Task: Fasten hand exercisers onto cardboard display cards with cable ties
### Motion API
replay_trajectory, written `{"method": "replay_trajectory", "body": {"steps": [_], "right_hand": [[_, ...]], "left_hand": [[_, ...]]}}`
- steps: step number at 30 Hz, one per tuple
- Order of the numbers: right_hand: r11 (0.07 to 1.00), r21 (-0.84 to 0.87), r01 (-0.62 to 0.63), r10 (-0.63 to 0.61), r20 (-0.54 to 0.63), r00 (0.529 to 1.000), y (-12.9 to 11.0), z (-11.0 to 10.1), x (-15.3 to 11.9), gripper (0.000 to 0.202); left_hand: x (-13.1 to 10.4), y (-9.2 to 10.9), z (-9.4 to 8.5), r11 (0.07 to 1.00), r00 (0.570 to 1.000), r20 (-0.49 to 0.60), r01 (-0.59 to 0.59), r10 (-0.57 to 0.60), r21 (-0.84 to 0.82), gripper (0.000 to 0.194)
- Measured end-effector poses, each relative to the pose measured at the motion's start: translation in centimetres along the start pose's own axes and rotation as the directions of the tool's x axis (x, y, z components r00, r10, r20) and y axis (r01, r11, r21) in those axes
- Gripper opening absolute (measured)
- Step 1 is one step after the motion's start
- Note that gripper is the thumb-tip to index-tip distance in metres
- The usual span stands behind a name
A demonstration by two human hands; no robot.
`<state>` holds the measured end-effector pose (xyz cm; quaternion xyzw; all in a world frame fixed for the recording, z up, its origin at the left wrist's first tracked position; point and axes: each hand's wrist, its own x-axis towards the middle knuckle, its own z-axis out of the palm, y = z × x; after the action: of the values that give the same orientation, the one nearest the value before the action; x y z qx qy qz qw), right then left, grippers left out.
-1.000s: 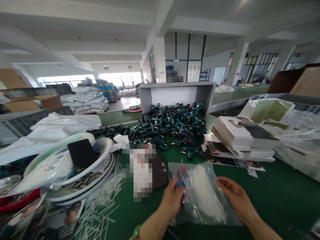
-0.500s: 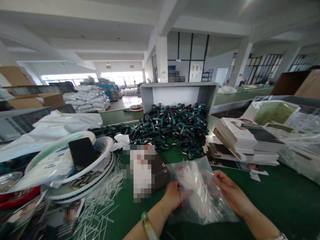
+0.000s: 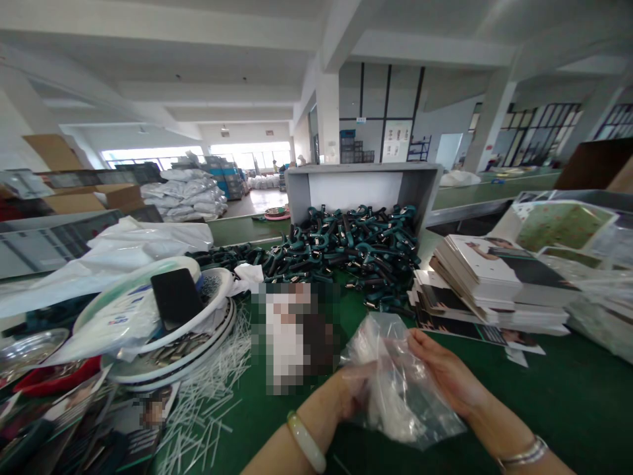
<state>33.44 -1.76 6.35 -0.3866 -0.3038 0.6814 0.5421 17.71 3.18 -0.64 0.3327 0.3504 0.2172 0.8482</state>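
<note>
between both hands, a plastic bag (image 3: 400,389)

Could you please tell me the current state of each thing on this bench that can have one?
clear plastic bag: crumpled, held up off the table, white strips inside.
left hand: partly behind the bag, gripping it.
right hand: pinching the bag's top edge.
grey bin: tipped on its side, open towards the camera.
teal clips: spilled in a loose heap.
printed cards: stacked, slightly fanned.
white basins: nested.
</note>
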Motion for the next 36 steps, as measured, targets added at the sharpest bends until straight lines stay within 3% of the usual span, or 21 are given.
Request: {"method": "replay_trajectory", "body": {"steps": [2,5,9,14,18,22,24,28,30,32,34,36], "right_hand": [[1.0,-0.008,-0.01,0.01,0.018,1.0,0.3,0.5,0.2,0.028],[0.998,-0.056,0.011,-0.012,-0.013,1.0,0.7,0.3,0.5,0.032],[0.976,-0.187,0.112,-0.145,-0.173,0.974,0.2,-1.0,0.3,0.04],[0.925,-0.361,0.118,-0.233,-0.293,0.927,-0.5,-2.6,-0.7,0.043],[0.794,-0.603,0.074,-0.377,-0.393,0.838,-0.4,-5.0,-1.5,0.04],[0.627,-0.778,-0.025,-0.483,-0.414,0.771,0.2,-8.8,-2.4,0.033],[0.579,-0.813,-0.058,-0.534,-0.432,0.727,0.4,-10.6,-2.6,0.032],[0.457,-0.878,-0.141,-0.613,-0.426,0.665,0.7,-12.9,-2.9,0.031],[0.395,-0.899,-0.188,-0.62,-0.413,0.667,0.9,-13.5,-2.9,0.031],[0.343,-0.918,-0.2,-0.598,-0.378,0.706,1.0,-13.8,-2.8,0.033],[0.275,-0.945,-0.178,-0.558,-0.307,0.771,0.8,-13.2,-2.5,0.035],[0.155,-0.982,-0.112,-0.563,-0.181,0.807,0.4,-11.6,-2.2,0.042]], "left_hand": [[0.2,0.1,0.4,0.996,0.997,0.035,0.073,-0.071,-0.06,0.038],[0.3,0.1,0.7,0.99,0.997,-0.016,0.073,-0.075,-0.123,0.029],[0.0,0.6,0.4,0.988,0.992,-0.126,-0.019,0.0,-0.15,0.027],[-0.7,1.5,0.0,0.991,0.996,-0.084,-0.025,0.014,-0.131,0.023],[-1.1,1.3,0.2,0.999,0.989,-0.144,-0.03,0.028,-0.014,0.023],[-1.2,0.5,1.1,0.918,0.957,-0.141,-0.193,0.254,0.347,0.036],[-1.2,0.2,1.5,0.851,0.949,-0.096,-0.223,0.302,0.475,0.039],[-1.4,-0.4,1.6,0.889,0.99,0.006,-0.127,0.139,0.439,0.038],[-1.4,-0.8,1.4,0.934,0.999,0.028,-0.03,0.021,0.356,0.039],[-1.2,-1.3,1.4,0.961,0.999,-0.03,0.039,-0.032,0.275,0.041],[-0.9,-1.8,1.5,0.953,0.99,-0.142,0.047,-0.004,0.299,0.042],[-0.6,-2.3,1.7,0.913,0.971,-0.221,0.009,0.089,0.407,0.042]]}}
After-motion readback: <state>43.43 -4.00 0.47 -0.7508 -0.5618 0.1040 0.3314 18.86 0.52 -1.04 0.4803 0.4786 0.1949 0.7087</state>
